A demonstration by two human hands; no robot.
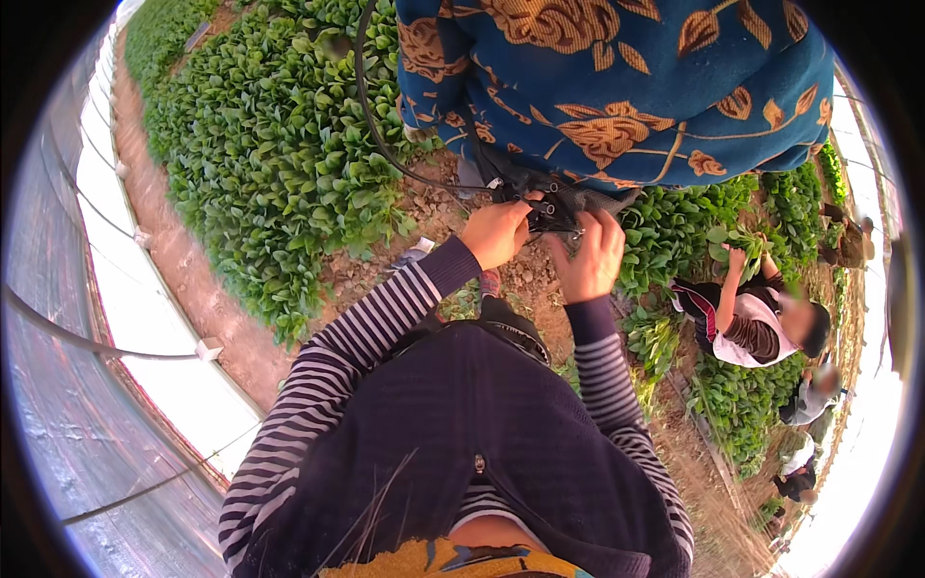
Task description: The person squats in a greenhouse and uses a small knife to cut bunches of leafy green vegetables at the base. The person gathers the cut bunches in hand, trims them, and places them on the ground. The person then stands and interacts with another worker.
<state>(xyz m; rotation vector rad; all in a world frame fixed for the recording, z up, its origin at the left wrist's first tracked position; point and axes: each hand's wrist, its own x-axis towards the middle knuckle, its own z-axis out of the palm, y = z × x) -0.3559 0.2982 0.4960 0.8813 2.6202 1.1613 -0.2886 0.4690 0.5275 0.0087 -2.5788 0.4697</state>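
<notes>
Just ahead of me stands a person in a blue top (621,87) with tan flowers, very close. A black waist pouch (538,206) with metal zip pulls and a mesh part hangs at the lower edge of that top. My left hand (495,235) grips the pouch's left side, with its fingertips partly hidden. My right hand (594,256) holds the right side, fingers curled over the edge and thumb toward me. A black cable (372,119) loops from the pouch up past the person's left side in the picture. What lies inside the pouch is hidden.
Dense leafy green crops (274,159) grow at left, with more at right. Bare soil (527,274) lies underfoot. A crouching person (759,325) at right holds picked leaves (744,246); several others are beyond. The greenhouse's plastic film wall (87,433) curves along the left.
</notes>
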